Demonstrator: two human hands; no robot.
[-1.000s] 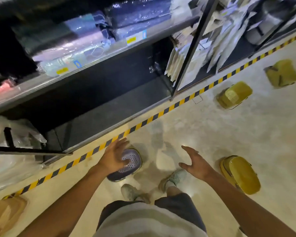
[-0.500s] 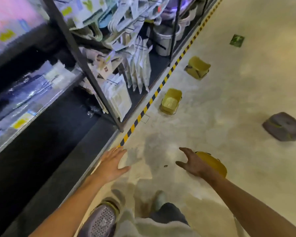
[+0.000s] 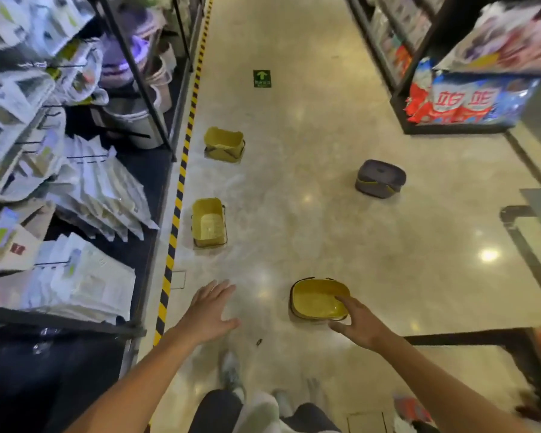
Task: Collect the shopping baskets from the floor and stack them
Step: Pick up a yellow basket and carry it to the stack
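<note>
Right hand perhaps touching yellow basket

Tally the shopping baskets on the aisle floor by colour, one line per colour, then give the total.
Yellow baskets: 3, the nearest one, the middle one by the striped tape, the far one
Grey baskets: 1, lying upside down
Total: 4

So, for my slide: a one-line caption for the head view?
Right hand reaches for nearest yellow basket; left hand open; three more baskets wait.
</note>
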